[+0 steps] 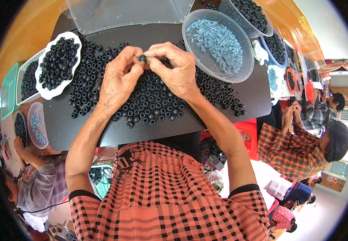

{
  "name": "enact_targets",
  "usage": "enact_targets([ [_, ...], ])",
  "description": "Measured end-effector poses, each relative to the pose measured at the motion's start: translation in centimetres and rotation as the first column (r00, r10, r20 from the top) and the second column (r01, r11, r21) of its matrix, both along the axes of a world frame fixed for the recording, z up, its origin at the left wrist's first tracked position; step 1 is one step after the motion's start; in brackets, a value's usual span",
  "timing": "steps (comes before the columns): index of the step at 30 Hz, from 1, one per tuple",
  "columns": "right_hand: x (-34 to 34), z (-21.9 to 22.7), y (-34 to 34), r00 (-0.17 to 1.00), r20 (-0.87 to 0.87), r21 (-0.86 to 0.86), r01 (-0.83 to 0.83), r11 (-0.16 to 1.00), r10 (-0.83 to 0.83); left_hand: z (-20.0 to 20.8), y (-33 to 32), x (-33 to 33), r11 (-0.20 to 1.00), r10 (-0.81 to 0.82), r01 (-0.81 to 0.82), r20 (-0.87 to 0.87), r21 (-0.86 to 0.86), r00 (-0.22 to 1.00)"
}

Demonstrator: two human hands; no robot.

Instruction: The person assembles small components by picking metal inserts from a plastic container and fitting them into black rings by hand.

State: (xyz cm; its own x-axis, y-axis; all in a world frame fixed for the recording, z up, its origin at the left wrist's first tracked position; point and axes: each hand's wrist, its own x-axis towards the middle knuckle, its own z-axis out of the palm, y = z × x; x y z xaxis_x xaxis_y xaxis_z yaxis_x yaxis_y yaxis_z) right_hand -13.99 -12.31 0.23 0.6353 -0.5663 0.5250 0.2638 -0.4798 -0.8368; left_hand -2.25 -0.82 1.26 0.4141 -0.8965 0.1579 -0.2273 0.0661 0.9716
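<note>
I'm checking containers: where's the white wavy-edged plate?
In the head view, the white plate is at the left end of the dark table, left of the left hand, between the white basket and the loose black pieces.

A shared workshop for handwork on small parts, seen from above. Loose black ring-shaped parts (154, 100) cover much of a dark desk (73, 134), with more heaped on a white scalloped plate (47, 92). A round clear tub (205, 60) holds a mass of small bluish pieces (218, 42). To the left, a person in a grey sleeve (41, 180) reaches toward similar containers; to the right, a person in an orange-and-black checked shirt (290, 154) works with both hands. More people (284, 219) appear farther back.
</note>
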Motion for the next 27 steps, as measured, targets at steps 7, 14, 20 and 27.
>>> enact_targets([
  [7,0.1,0.3,0.2,0.999,-0.037,0.115,-0.026,0.993,0.03,-0.5,-0.3,0.3,0.998,-0.05,0.04,-0.218,-0.049,0.975],
  [14,-0.2,0.8,0.0,0.998,-0.053,-0.133,0.009,0.991,-0.016,-0.7,-0.5,0.5,0.991,-0.124,0.086,-0.507,-0.099,0.853],
  [20,0.0,0.7,0.2,0.997,-0.063,-0.284,0.032,0.958,-0.052,-0.8,-0.4,0.9,0.991,-0.137,0.101,-0.658,-0.092,0.74],
  [27,0.2,0.1,0.2,0.988,-0.047,-0.483,0.106,0.869,-0.147,-1.2,-0.4,0.8,0.986,-0.162,0.142,-0.655,-0.084,0.738],
])
